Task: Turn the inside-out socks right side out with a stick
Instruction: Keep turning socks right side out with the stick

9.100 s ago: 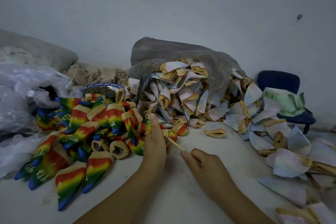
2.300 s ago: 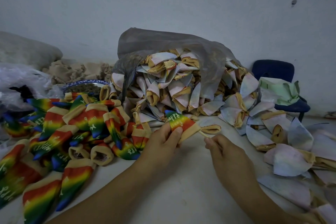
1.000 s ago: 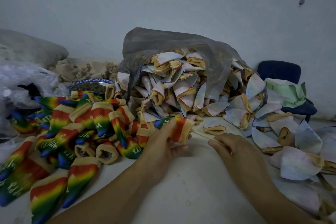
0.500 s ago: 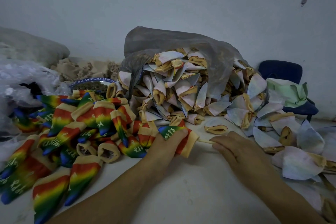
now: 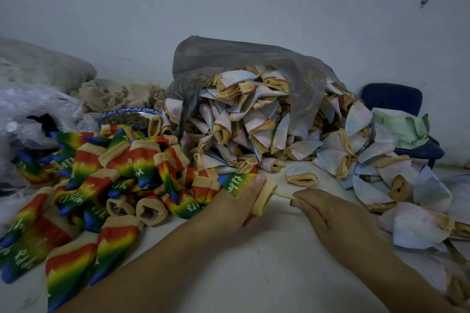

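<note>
My left hand (image 5: 235, 204) grips a rainbow sock (image 5: 239, 182) with white lettering, its tan cuff (image 5: 264, 195) facing right. A thin wooden stick (image 5: 283, 195) comes out of that cuff. My right hand (image 5: 330, 216) pinches the stick's outer end just right of the cuff. Both hands sit low over the white table (image 5: 254, 274). To the left lies a heap of rainbow socks (image 5: 106, 180), colours outward. Behind and to the right is a heap of pale inside-out socks (image 5: 254, 124) spilling from a grey plastic bag (image 5: 254, 63).
More pale socks (image 5: 417, 223) are scattered along the table's right side, one (image 5: 301, 178) just beyond my hands. A patterned bowl (image 5: 127, 117) and clear plastic bags (image 5: 30, 114) sit at back left. A blue chair (image 5: 396, 101) with green cloth stands at right against the wall.
The sock now shows its rainbow side. My left hand has lowered it toward the rainbow heap, and my right hand has drawn the stick partly out of the cuff.
</note>
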The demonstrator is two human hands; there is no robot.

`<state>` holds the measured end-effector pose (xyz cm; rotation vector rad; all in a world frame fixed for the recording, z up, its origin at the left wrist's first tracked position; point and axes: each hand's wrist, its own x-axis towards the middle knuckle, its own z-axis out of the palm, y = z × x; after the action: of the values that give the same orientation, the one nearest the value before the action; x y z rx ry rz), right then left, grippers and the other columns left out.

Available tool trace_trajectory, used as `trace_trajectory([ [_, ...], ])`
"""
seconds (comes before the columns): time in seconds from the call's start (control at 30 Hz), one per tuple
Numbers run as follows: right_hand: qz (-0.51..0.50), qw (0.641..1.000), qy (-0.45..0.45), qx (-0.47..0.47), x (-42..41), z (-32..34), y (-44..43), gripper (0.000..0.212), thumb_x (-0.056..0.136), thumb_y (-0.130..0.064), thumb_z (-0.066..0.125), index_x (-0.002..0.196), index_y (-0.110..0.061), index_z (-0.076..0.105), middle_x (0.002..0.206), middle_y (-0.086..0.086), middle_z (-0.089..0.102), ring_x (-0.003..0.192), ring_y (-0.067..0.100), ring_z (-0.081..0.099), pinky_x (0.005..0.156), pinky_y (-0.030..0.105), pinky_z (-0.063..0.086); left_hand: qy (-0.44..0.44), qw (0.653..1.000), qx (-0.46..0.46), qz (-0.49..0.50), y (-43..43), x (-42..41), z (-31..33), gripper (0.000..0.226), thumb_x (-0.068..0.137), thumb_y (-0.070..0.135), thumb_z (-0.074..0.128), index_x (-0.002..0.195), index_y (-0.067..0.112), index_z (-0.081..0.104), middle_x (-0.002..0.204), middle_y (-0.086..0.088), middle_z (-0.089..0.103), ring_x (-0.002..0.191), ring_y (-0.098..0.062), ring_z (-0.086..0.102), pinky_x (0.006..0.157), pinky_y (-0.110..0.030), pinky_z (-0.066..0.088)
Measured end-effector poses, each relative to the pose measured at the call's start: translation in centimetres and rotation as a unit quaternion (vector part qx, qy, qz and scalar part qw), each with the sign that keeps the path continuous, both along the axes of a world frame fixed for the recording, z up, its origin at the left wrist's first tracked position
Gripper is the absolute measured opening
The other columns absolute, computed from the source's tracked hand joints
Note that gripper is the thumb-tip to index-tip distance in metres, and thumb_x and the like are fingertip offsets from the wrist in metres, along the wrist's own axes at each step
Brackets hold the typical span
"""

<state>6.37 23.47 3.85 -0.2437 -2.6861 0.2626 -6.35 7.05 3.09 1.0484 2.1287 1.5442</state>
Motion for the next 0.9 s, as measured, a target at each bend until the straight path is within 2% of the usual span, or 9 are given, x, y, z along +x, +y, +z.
trace_trajectory([
  [0.13,-0.011,0.999,-0.008,-0.051,0.3,0.0,-1.3,0.051,0.081,-0.063,0.011,0.094,-0.042,0.056,0.089,-0.013,0.063,0.081,0.006,0.055,0.068,0.021,0.039,0.009,0.999,0.018,0.029,-0.1,0.1,0.0,0.062,0.083,0.075,0.027,0.052,0.024,0.046,0.045,0.005,0.047,0.046,-0.011,0.051,0.058,-0.027,0.048],
  [0.23,-0.016,0.993,-0.026,-0.111,0.1,-0.6,-1.9,0.029,0.088,-0.058,0.022,0.080,-0.047,0.048,0.071,-0.014,0.057,0.068,0.004,0.052,0.062,0.023,0.039,-0.003,1.000,0.013,0.024,-0.1,-0.2,-0.2,0.065,0.088,0.072,0.028,0.052,0.022,0.046,0.046,0.001,0.048,0.045,-0.014,0.050,0.058,-0.030,0.047],
  [0.33,-0.014,0.986,-0.048,-0.161,-0.1,-1.2,-2.1,0.026,0.091,-0.055,0.029,0.077,-0.048,0.049,0.073,-0.011,0.060,0.065,0.002,0.052,0.062,0.024,0.039,-0.013,1.000,0.010,0.022,-0.1,-0.5,-0.4,0.068,0.078,0.081,0.026,0.049,0.023,0.047,0.045,0.001,0.048,0.042,-0.013,0.049,0.052,-0.026,0.043],
  [0.43,-0.026,0.985,-0.054,-0.159,-0.5,-1.5,-2.1,0.025,0.093,-0.054,0.030,0.083,-0.046,0.052,0.083,-0.013,0.064,0.078,0.001,0.056,0.068,0.023,0.043,-0.017,1.000,0.014,0.010,0.0,-0.9,-0.8,0.075,0.075,0.086,0.022,0.047,0.024,0.052,0.045,0.004,0.052,0.043,-0.008,0.050,0.053,-0.019,0.043],
  [0.5,-0.038,0.989,-0.041,-0.136,-0.9,-1.6,-2.0,0.024,0.094,-0.054,0.032,0.087,-0.044,0.052,0.089,-0.015,0.063,0.084,-0.002,0.054,0.069,0.017,0.041,-0.034,0.998,0.019,0.048,0.1,-1.3,-1.4,0.081,0.070,0.093,0.023,0.061,0.022,0.060,0.056,0.007,0.057,0.055,-0.005,0.054,0.064,-0.022,0.042],
  [0.57,-0.043,0.990,-0.011,-0.133,-1.2,-1.7,-1.7,0.017,0.094,-0.052,0.036,0.086,-0.046,0.050,0.091,-0.016,0.060,0.085,-0.009,0.049,0.066,0.011,0.036,-0.066,0.993,0.053,0.081,0.3,-1.6,-1.7,0.081,0.063,0.096,0.038,0.079,0.021,0.063,0.068,0.011,0.061,0.068,-0.006,0.057,0.067,-0.021,0.041],
  [0.7,-0.035,0.988,0.053,-0.138,-1.4,-2.0,-0.9,0.011,0.094,-0.041,0.046,0.090,-0.041,0.056,0.089,-0.013,0.054,0.087,0.002,0.049,0.076,0.027,0.043,-0.166,0.968,0.160,0.098,0.4,-2.2,-1.5,0.074,0.049,0.079,0.067,0.108,0.034,0.061,0.093,0.012,0.073,0.086,-0.006,0.070,0.066,-0.017,0.053],
  [0.8,-0.050,0.989,0.086,-0.109,-1.5,-2.0,-0.4,0.018,0.094,-0.033,0.052,0.102,-0.028,0.067,0.090,-0.013,0.050,0.088,0.010,0.046,0.077,0.030,0.042,-0.200,0.957,0.184,0.103,0.8,-2.2,-1.3,0.079,0.052,0.093,0.057,0.113,0.043,0.067,0.108,0.006,0.071,0.101,-0.016,0.068,0.085,-0.036,0.057],
  [0.9,-0.061,0.991,0.091,-0.079,-1.5,-1.9,-0.6,0.021,0.093,-0.031,0.054,0.108,-0.027,0.069,0.092,-0.009,0.050,0.087,0.015,0.045,0.076,0.036,0.043,-0.287,0.925,0.218,0.117,0.9,-2.1,-1.0,0.090,0.058,0.093,0.051,0.115,0.027,0.071,0.112,-0.005,0.073,0.111,-0.026,0.065,0.105,-0.048,0.045],
])
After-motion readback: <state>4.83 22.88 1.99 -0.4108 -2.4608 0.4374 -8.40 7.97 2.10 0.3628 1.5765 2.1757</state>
